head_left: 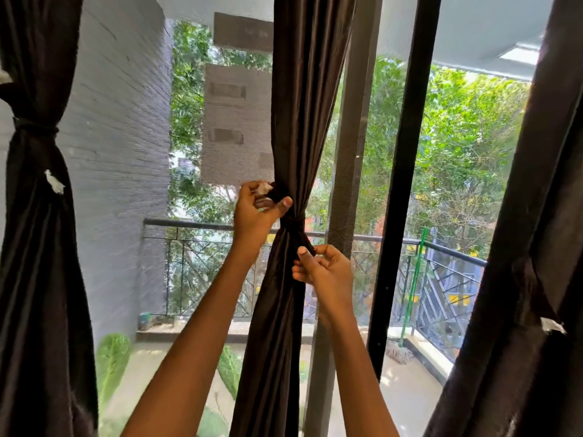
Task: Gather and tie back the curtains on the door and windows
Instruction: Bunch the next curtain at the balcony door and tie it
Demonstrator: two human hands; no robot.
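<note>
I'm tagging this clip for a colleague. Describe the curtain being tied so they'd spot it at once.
Facing the balcony railing, three dark brown curtains hang side by side. It is the middle curtain, in front of the grey post. Only it has both hands at its waist: the left hand and right hand each pinch an end of its tie.

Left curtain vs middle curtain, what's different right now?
The left curtain is already cinched by its band, no hand on it; the middle curtain is mid-tie, with the left hand and right hand each pinching an end of its tie. The left curtain's waist sits higher in view than the middle curtain's. Both are dark brown and gathered.
</note>
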